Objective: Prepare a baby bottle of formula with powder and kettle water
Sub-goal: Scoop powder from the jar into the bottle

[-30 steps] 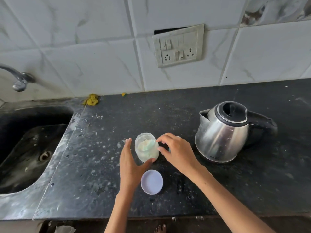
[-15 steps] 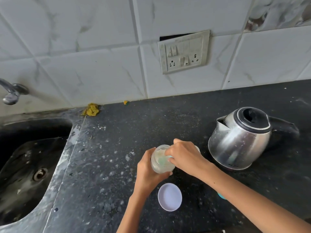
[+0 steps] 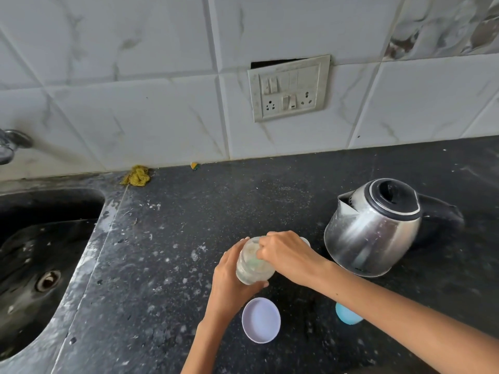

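While the left hand (image 3: 229, 282) wraps the clear plastic container (image 3: 253, 265) from its 9 o'clock side, the right hand (image 3: 286, 255) sits over the mouth, fingers dipped at the rim; whether they pinch anything inside, cannot tell. Container is at counter centre, upright, long axis vertical, mouth up and leaning a little toward the camera; pale contents inside, blurred. Counts: one container, one white lid (image 3: 261, 319), one kettle (image 3: 375, 228), one blue item (image 3: 347, 317), two hands. Lid lies open-side up at the container's 6 o'clock, just beside the left wrist. Blue item at 4 o'clock, half hidden under the right forearm. Steel kettle with black lid at 3 o'clock, spout facing 10 o'clock, handle toward 3. Surface: black speckled stone counter (image 3: 175, 252), white flecks. Sink (image 3: 40, 265) at 9 o'clock, tap (image 3: 10, 143) above. White marbled tile wall; switch-and-socket plate (image 3: 289, 87) at 12. Yellow scrub (image 3: 136, 176) at 11 o'clock by the wall.
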Demonstrator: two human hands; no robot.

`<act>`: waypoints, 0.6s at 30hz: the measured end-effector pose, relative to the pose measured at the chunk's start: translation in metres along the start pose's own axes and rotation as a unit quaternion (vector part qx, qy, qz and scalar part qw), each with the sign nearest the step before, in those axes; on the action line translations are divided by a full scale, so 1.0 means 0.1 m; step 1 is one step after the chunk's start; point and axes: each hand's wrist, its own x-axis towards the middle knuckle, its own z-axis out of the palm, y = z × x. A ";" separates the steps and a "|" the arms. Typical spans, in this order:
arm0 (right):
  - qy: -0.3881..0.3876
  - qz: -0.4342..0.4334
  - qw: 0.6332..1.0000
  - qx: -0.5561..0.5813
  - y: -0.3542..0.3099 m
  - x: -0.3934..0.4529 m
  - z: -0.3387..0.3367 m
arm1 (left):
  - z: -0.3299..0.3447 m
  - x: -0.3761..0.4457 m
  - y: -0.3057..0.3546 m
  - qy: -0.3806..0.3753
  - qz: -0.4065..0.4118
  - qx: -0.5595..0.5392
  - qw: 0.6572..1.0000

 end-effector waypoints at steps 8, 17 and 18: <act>-0.048 -0.063 0.997 0.012 -0.01 -0.09 -0.13 | 0.06 -0.04 0.06 -0.022 0.013 -0.015 1.000; -0.088 -0.087 0.991 -0.047 -0.09 -0.14 -0.23 | 0.09 -0.09 0.04 -0.026 0.009 -0.020 0.999; -0.089 -0.087 0.992 -0.036 -0.08 -0.13 -0.20 | 0.09 -0.10 0.04 -0.025 0.010 -0.021 0.999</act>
